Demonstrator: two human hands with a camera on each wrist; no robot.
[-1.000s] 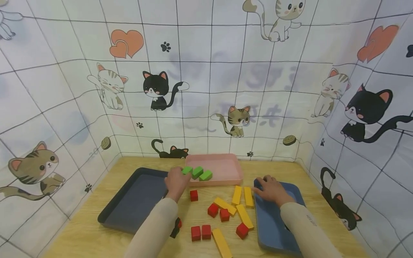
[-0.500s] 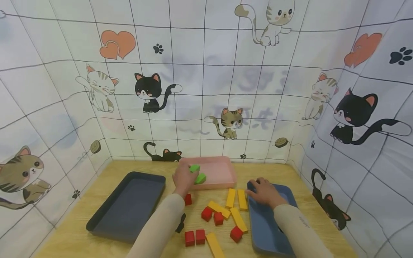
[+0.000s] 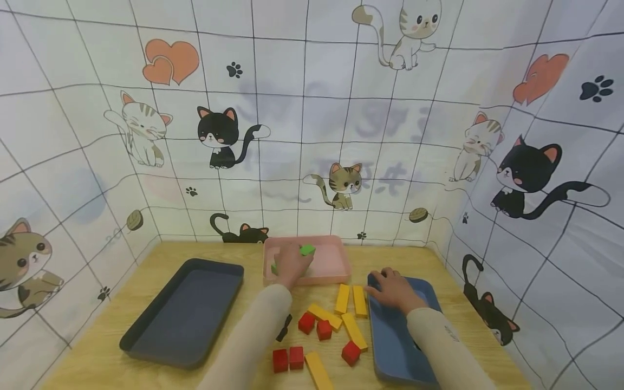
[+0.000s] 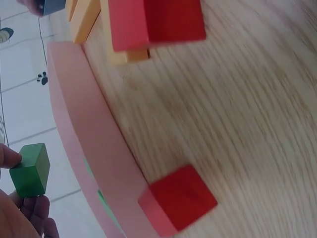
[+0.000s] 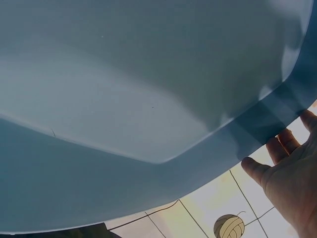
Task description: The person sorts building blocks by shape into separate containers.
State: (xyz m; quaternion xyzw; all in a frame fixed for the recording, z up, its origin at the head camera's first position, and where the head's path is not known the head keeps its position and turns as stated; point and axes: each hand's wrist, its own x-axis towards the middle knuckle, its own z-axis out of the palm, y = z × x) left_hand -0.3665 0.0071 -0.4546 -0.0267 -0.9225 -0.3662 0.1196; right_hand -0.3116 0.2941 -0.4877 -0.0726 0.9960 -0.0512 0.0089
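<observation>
My left hand (image 3: 291, 264) is over the pink tray (image 3: 329, 280) and pinches a green block (image 4: 30, 169) between thumb and fingers. In the left wrist view this block shows above the tray's wall. More green (image 3: 274, 268) shows inside the tray beside the hand, mostly hidden by it. At the far-left corner of the blue tray (image 3: 397, 344), my right hand (image 3: 392, 290) rests on the rim. Seen from the right wrist, its fingertips (image 5: 252, 166) touch the tray's outer edge with the fingers loosely extended.
A dark grey tray (image 3: 182, 309) lies at the left. Between the trays are several red cubes (image 3: 306, 323) and yellow bars (image 3: 354, 331). One red cube (image 4: 178, 201) sits close to the pink tray's wall. A patterned cloth (image 3: 283, 135) stands behind the table.
My left hand has moved right from the pink tray's left end to farther over it, and now lifts a green block. My right hand stays at the blue tray. The head view has shifted slightly.
</observation>
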